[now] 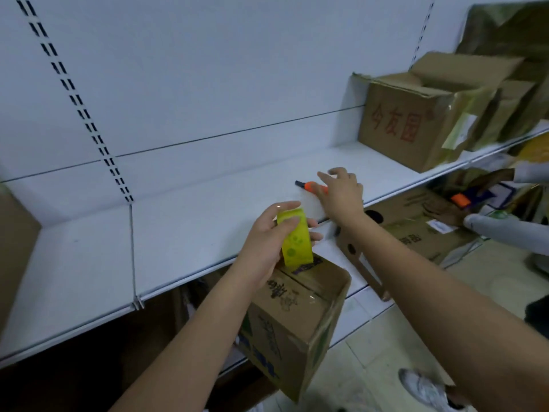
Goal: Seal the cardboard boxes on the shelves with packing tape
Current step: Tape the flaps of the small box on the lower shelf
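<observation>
My left hand (271,236) grips a yellow roll of packing tape (294,237) above a small cardboard box (297,328) that juts out from the lower shelf. Clear tape runs across that box's closed top. My right hand (341,191) reaches over the white upper shelf (184,233), fingers spread, resting on an orange utility knife (310,185) whose dark tip points left. Whether the fingers grip the knife is unclear. A larger cardboard box (416,123) with red characters stands on the same shelf at the right, its flaps open.
Another person's grey-sleeved arm (505,230) and hand work on a flat box (421,224) on the lower shelf at right, near a second orange tool (460,199). A cardboard edge (15,248) stands at the far left. A shoe (427,388) is on the tiled floor.
</observation>
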